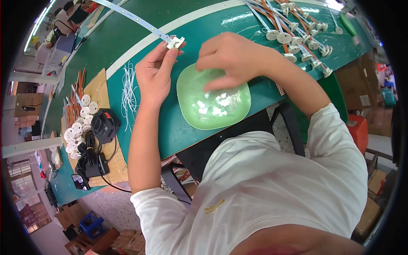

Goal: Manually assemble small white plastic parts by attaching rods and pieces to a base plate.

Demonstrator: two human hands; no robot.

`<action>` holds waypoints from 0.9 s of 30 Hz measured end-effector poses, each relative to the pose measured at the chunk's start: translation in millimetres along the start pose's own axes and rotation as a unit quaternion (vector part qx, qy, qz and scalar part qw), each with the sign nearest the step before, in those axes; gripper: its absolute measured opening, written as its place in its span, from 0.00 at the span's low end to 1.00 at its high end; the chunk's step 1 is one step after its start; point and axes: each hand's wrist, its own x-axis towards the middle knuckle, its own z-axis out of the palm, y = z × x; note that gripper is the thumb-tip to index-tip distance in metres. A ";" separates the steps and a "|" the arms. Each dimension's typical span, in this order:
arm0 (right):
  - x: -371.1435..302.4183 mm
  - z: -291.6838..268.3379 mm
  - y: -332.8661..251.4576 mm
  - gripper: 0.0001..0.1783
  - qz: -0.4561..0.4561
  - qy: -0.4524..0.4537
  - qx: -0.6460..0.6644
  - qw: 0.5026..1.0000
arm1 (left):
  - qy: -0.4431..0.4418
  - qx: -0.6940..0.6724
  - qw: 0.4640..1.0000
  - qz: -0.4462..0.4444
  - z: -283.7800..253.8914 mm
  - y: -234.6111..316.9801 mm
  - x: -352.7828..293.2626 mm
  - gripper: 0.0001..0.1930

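Observation:
My left hand [157, 70] is closed, thumb against fingers, on a small white plastic end piece [175, 42]. From that piece an LED strip light [136, 19] runs up and to the left, with thin white wire at the joint. My right hand [225, 59] is over the far part of a light green plastic dish [191, 117]. Its fingers are somewhat blurred but spread, thumb apart from the others, and I see nothing between them. Small white pieces [219, 111] lie inside the dish.
Loose white wires [128, 91] lie left of my left forearm. Beyond them, cardboard [119, 165] bears a black boxy device [105, 125], cables and several white round caps [76, 127]. At the far right of the green table [170, 142] is a pile of strips with round white ends [297, 40].

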 end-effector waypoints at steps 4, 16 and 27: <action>0.1 0.2 -6.6 0.13 0.053 -0.198 0.026 0.978 | 0.002 0.009 1.000 -0.008 1.2 -0.3 -2.8 0.18; 4.2 -1.6 -6.1 0.07 0.164 -0.062 0.225 0.958 | -0.037 -0.113 0.993 0.007 -9.7 2.6 0.4 0.25; -0.6 -7.7 -6.9 0.06 0.249 -0.030 0.538 0.805 | -0.009 -0.219 0.975 -0.024 -19.2 -6.0 -3.3 0.24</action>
